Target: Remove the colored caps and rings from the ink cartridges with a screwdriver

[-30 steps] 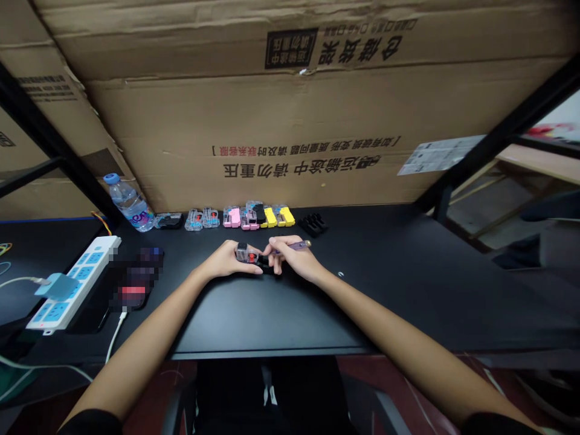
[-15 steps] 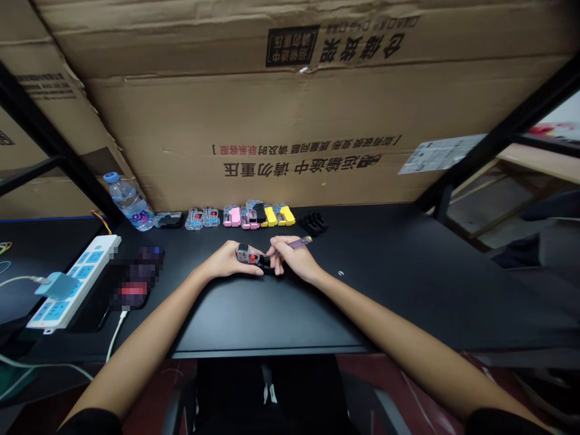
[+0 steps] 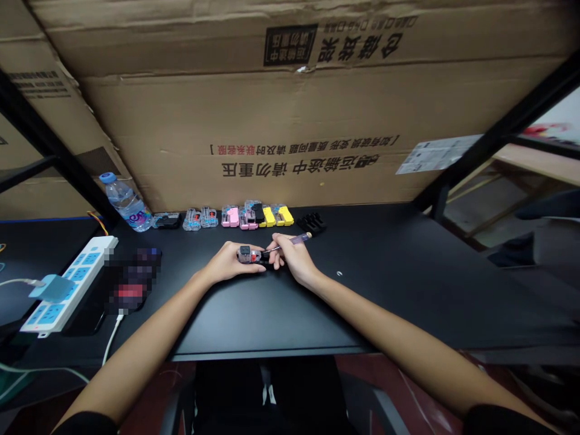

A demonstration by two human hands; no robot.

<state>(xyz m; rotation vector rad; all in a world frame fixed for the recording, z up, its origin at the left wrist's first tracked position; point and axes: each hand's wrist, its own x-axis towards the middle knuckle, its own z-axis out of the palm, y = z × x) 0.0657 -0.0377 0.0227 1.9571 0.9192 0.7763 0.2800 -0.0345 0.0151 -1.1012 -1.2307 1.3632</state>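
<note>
R hand [image 3: 290, 260] – purple-handled screwdriver [image 3: 299, 238] tilted more now, handle swung further out, more shaft showing.

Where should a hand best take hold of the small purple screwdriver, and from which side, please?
Best take the purple handle of the screwdriver from above, on the far side. It sticks out free past the right hand, while the thin shaft runs toward the clear plastic part in the left hand.
</note>
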